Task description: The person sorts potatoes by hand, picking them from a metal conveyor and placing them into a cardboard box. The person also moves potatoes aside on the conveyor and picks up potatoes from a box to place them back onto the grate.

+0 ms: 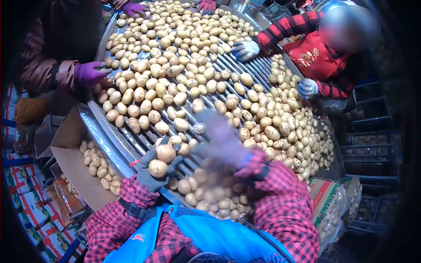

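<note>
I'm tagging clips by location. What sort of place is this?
Most likely a potato sorting and packing line: potatoes spread over a metal roller table, co-workers' gloved hands working around it, and a cardboard box of potatoes at its edge.

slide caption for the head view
Left hand holds two potatoes at a roller table heaped with more; right hand blurred.

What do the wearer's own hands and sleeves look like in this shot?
The left hand wears a dark grey glove; the right hand is motion-blurred, its glove looks purplish grey. The left sleeve and right sleeve are red-and-black check.
</note>
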A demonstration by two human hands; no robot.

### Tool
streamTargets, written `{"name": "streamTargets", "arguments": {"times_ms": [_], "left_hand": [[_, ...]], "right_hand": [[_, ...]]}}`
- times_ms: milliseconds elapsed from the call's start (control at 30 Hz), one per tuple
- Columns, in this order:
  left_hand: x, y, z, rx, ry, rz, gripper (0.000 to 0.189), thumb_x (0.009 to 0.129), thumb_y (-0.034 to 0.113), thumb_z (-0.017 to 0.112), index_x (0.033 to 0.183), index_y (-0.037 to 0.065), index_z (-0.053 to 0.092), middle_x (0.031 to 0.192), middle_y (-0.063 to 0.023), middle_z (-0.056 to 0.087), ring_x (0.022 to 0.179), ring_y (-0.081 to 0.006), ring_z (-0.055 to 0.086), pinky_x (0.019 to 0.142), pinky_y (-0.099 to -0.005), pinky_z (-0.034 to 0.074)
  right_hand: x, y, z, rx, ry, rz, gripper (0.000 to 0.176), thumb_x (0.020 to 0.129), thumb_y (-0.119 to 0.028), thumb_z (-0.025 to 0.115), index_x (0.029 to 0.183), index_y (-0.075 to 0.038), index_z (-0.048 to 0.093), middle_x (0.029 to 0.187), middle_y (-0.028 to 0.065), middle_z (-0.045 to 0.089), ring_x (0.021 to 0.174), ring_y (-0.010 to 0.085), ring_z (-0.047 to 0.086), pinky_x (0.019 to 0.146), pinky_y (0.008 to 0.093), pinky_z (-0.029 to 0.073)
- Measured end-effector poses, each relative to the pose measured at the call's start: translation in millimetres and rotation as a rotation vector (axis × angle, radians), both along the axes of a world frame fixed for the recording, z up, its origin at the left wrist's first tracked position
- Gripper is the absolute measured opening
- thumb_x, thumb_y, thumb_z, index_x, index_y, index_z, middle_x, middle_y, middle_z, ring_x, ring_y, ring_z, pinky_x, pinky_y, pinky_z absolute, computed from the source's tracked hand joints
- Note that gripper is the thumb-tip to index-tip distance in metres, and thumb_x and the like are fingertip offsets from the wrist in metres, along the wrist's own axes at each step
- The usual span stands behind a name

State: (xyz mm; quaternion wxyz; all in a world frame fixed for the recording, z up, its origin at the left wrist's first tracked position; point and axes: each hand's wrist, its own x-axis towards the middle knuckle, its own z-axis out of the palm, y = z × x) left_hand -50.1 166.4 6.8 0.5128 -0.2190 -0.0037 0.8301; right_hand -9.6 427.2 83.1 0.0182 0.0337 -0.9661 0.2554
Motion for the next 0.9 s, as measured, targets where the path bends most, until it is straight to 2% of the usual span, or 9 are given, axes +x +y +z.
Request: {"name": "streamTargets", "arguments": {"times_ms": [167,333,367,400,500,667,733,867,900], "left_hand": [[-0.6,-7.7,-0.1,0.033,-0.062,-0.028,0.054,0.096,0.03,0.054,0.147,0.022,0.039,0.147,-0.0192,0.041,0.128,-0.0406,0.048,0.089,-0.0456,0.055],[-5.7,-6.4,-0.7,0.086,-0.097,-0.04,0.053,0.097,0.034,0.052,0.147,0.02,0.04,0.145,-0.02,0.044,0.127,-0.0416,0.05,0.09,-0.047,0.055],[-6.4,-3.0,8.2,-0.009,-0.069,-0.038,0.052,0.097,0.034,0.051,0.146,0.022,0.041,0.147,-0.0187,0.042,0.121,-0.0394,0.053,0.081,-0.0422,0.055],[-8.2,0.1,13.6,-0.106,-0.033,-0.033,0.052,0.096,0.034,0.05,0.146,0.024,0.042,0.149,-0.0173,0.04,0.114,-0.0373,0.057,0.071,-0.0373,0.055],[-5.9,-0.7,17.4,-0.16,0.02,-0.006,0.05,0.097,0.034,0.049,0.146,0.024,0.043,0.147,-0.0171,0.042,0.112,-0.0371,0.059,0.069,-0.0356,0.056],[-4.0,1.0,23.2,-0.188,0.013,0.008,0.052,0.097,0.035,0.047,0.146,0.021,0.042,0.146,-0.0177,0.043,0.112,-0.0365,0.059,0.071,-0.0349,0.057],[-5.2,0.0,20.2,0.014,-0.036,-0.001,0.052,0.097,0.032,0.051,0.147,0.022,0.041,0.149,-0.0161,0.041,0.124,-0.0375,0.053,0.088,-0.0441,0.055],[-2.9,13.1,26.0,0.058,0.055,-0.033,0.053,0.099,0.032,0.047,0.148,0.017,0.038,0.149,-0.0187,0.039,0.13,-0.0403,0.046,0.11,-0.0465,0.042],[-2.2,17.4,31.9,-0.153,0.022,-0.057,0.055,0.097,0.035,0.05,0.149,0.023,0.038,0.148,-0.0188,0.041,0.115,-0.0414,0.057,0.075,-0.0401,0.058]], "right_hand": [[112.7,232.1,-52.3,-0.086,0.562,-1.062,0.053,0.097,-0.02,0.057,0.14,0.006,0.04,0.137,0.0208,0.049,0.126,0.0274,0.047,0.105,0.0354,0.04],[72.0,234.1,-58.9,-0.156,0.395,-1.277,0.065,0.096,-0.04,0.056,0.14,0.006,0.042,0.138,0.0303,0.046,0.132,0.0369,0.044,0.109,0.0408,0.036],[46.5,228.3,-68.3,0.241,0.228,-1.462,0.074,0.094,-0.049,0.058,0.142,0.004,0.039,0.143,0.0283,0.043,0.13,0.0357,0.046,0.107,0.0399,0.037],[16.2,196.7,-61.5,0.009,0.298,-1.546,0.08,0.09,-0.054,0.06,0.142,0.003,0.04,0.141,0.0297,0.044,0.13,0.0361,0.046,0.107,0.0398,0.038],[-26.7,210.0,-105.7,-0.227,0.337,-1.276,0.087,0.088,-0.055,0.061,0.148,0.0,0.03,0.148,0.0228,0.037,0.142,0.0346,0.029,0.116,0.0419,0.025],[-58.1,173.6,-97.0,0.447,-0.304,-1.284,0.087,0.086,-0.037,0.064,0.153,-0.007,0.018,0.157,0.0199,0.02,0.143,0.0432,0.021,0.114,0.0501,0.028],[-55.7,140.6,-81.1,-0.008,-0.395,-1.119,0.082,0.087,-0.04,0.059,0.151,-0.007,0.021,0.155,0.0242,0.02,0.14,0.045,0.025,0.115,0.0519,0.023],[-24.4,62.8,-109.4,0.562,-0.169,-0.466,0.087,0.087,-0.054,0.056,0.148,0.0,0.026,0.151,0.0267,0.025,0.139,0.0448,0.024,0.115,0.0528,0.018],[-18.7,40.5,-99.1,0.218,-0.176,-0.61,0.092,0.085,-0.054,0.059,0.148,0.003,0.024,0.151,0.0266,0.025,0.138,0.0455,0.023,0.116,0.0523,0.015]]}}
